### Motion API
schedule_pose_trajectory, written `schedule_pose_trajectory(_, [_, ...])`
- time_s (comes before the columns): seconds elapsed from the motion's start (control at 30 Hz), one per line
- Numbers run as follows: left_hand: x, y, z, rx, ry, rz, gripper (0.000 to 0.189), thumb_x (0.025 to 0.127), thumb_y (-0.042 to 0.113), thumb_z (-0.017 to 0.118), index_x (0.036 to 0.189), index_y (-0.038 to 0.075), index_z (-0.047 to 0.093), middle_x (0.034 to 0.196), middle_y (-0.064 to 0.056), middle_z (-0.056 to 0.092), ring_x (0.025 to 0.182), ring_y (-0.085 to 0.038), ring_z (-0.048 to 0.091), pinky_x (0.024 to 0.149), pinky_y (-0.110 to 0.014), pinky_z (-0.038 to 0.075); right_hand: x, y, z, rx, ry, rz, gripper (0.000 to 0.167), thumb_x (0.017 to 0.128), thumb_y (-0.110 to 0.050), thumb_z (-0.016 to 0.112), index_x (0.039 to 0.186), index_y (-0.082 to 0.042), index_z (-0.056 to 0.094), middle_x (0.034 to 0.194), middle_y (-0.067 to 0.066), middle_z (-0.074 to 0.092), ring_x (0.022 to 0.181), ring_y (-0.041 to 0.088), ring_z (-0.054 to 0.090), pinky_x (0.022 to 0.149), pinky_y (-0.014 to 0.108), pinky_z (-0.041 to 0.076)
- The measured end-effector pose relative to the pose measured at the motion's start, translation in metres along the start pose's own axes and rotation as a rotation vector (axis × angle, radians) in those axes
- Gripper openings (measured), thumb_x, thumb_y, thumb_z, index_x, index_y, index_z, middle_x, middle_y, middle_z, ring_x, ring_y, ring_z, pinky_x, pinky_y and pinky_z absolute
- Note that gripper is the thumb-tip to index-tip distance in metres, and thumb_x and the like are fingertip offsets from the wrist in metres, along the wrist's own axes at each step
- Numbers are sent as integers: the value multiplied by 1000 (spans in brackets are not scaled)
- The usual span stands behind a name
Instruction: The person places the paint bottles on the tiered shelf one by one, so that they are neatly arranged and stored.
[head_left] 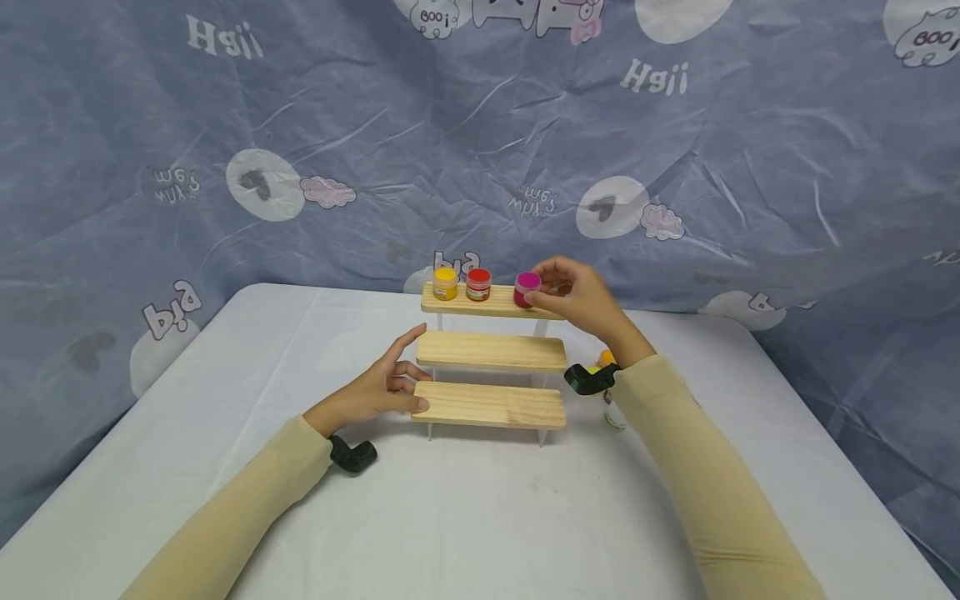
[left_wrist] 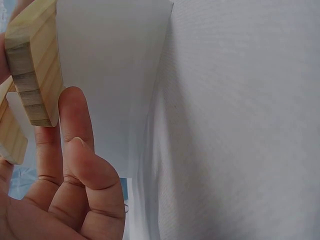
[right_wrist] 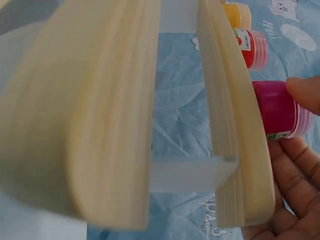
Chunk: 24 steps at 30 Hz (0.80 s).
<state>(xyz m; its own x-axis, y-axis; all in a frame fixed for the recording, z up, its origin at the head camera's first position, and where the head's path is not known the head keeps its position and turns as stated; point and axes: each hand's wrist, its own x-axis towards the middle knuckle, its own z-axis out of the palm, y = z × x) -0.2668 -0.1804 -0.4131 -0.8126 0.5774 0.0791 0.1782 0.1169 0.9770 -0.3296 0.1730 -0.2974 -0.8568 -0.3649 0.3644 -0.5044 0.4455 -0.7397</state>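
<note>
A three-tier display stand has pale wooden boards on clear supports. My left hand (head_left: 382, 390) holds its left end, thumb on the lowest board (head_left: 487, 405) and index finger reaching to the middle board (head_left: 491, 351). In the left wrist view, fingers (left_wrist: 75, 120) lie under that board's end. At the top board (head_left: 480, 302), my right hand (head_left: 585, 296) pinches a purple paint jar (head_left: 527, 287) between thumb and fingers. The jar's base is right at the board's surface in the right wrist view. A red jar (head_left: 478, 285) and a yellow jar (head_left: 445, 284) stand to its left.
Partly hidden behind my right wrist, other small jars, one with an orange top (head_left: 606, 358), are on the white-covered table (head_left: 480, 517) right of the stand. A blue-grey printed cloth (head_left: 450, 167) hangs behind the table.
</note>
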Motion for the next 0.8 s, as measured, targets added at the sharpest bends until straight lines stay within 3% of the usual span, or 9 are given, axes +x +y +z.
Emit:
schedule_pose_trajectory(0.63, [0, -1, -1, 16, -4, 18, 119, 94, 6, 83, 176, 26, -2, 126, -20, 62, 88, -18, 66, 79, -30, 54, 8, -8, 18, -47, -4, 80, 42, 99, -22, 82, 134, -2, 69, 127, 20, 75, 101, 30, 61, 89, 41, 49])
schedule_pose_trajectory(0.8, [-1, -1, 0, 6, -4, 4, 119, 94, 5, 82, 176, 28, -2, 128, -21, 61, 88, -17, 66, 79, -29, 54, 3, -2, 13, 20, -9, 68, 47, 102, -18, 79, 143, -1, 64, 129, 21, 72, 105, 26, 60, 91, 36, 48])
